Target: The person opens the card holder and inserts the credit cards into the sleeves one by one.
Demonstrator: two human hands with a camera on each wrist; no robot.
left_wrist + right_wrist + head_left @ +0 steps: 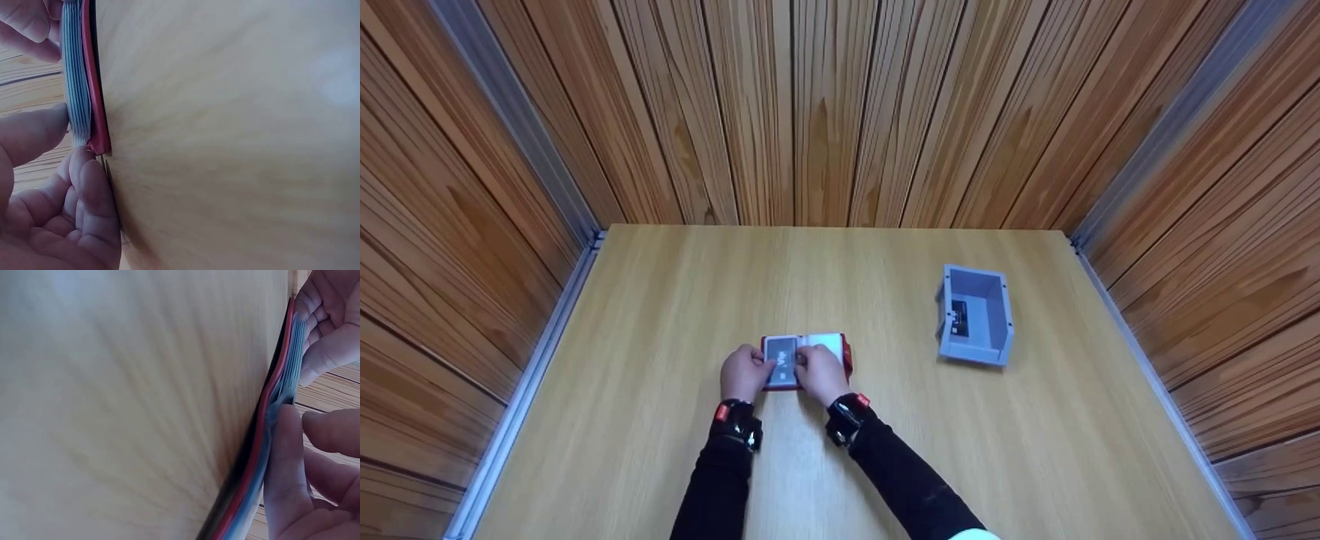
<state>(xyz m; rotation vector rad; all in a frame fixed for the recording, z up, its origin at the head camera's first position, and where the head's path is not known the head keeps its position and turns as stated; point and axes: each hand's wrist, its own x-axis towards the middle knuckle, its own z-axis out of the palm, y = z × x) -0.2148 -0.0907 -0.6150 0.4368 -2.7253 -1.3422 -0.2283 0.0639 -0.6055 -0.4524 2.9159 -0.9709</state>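
Observation:
An open card holder with a red cover and a thick stack of clear sleeves lies flat on the table. A dark grey card with pale markings shows on its left page; a white page shows on the right. My left hand grips the left edge, thumb on top of the sleeves and curled fingers at the corner beside the red cover. Near the middle fold, my right hand pinches at the sleeves with thumb and forefinger. Whether it also holds the card's edge is hidden.
A grey open bin stands to the right on the wooden table. A black card leans against the inside of its left wall. Wood-panelled walls with metal corner rails enclose the table at the back and sides.

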